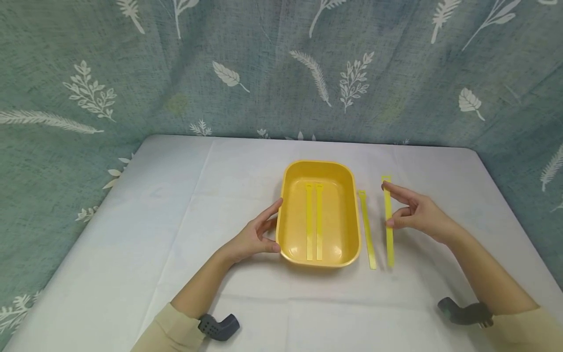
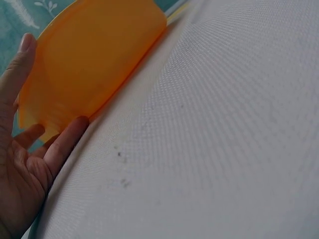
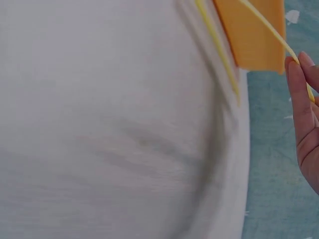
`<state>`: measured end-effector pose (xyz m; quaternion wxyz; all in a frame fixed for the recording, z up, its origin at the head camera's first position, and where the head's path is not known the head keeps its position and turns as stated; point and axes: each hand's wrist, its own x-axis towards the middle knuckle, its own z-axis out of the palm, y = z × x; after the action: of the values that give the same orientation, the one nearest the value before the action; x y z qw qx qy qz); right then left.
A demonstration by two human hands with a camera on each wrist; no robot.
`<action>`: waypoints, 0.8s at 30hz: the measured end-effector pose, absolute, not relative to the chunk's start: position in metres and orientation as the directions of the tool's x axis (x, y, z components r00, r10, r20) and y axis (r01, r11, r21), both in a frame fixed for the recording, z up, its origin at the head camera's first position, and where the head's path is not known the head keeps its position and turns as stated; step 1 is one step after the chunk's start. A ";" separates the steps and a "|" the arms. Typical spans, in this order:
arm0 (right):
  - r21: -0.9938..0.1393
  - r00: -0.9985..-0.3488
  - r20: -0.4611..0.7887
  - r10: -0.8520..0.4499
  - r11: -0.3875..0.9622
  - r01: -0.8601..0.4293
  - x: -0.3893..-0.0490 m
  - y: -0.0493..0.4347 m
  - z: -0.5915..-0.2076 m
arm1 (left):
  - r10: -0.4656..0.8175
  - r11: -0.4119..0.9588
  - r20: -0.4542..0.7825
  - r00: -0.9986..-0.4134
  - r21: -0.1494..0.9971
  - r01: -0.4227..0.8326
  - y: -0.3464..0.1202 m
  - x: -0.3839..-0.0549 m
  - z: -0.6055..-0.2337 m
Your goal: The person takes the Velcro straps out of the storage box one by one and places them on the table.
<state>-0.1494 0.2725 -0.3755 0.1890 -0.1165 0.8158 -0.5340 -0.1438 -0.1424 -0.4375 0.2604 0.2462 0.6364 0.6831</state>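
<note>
A yellow plastic tray (image 1: 356, 215) stands on the white-covered table, with two flat yellow straps (image 1: 314, 222) side by side in it, slotted ends away from me. My left hand (image 1: 252, 239) touches the tray's left wall with spread fingers. In the left wrist view that hand (image 2: 30, 154) meets the orange-looking tray wall (image 2: 94, 59). Another yellow strap (image 1: 368, 234) lies just right of the tray. Farther right, my right hand (image 1: 418, 212) pinches one more slotted strap (image 1: 389, 244) above the table. The right wrist view shows the fingertips on this thin strap (image 3: 271, 29).
The white tabletop (image 1: 220, 176) has faint creases and ends at a green leaf-patterned curtain (image 1: 264, 73) behind and at both sides. Dark devices (image 1: 219, 326) sit at both wrists, by the sleeve cuffs.
</note>
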 end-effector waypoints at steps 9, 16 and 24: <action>-0.925 -0.896 -0.196 -0.398 0.378 0.034 -0.144 0.272 -0.394 | 0.665 -0.040 0.000 -0.747 0.999 -0.035 -0.142 -0.144 -0.436; -0.918 -0.904 -0.148 -0.401 0.395 -0.025 -0.146 0.271 -0.407 | 0.662 -0.015 -0.016 -0.750 0.999 -0.035 -0.142 -0.143 -0.435; -0.901 -0.918 -0.103 -0.382 0.428 -0.077 -0.152 0.271 -0.420 | 0.664 -0.022 -0.009 -0.747 0.999 -0.031 -0.143 -0.142 -0.434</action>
<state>-0.1515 0.2708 -0.4196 0.1477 -0.1380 0.8320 -0.5167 -0.1423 -0.1430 -0.4339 0.2588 0.2437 0.6496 0.6721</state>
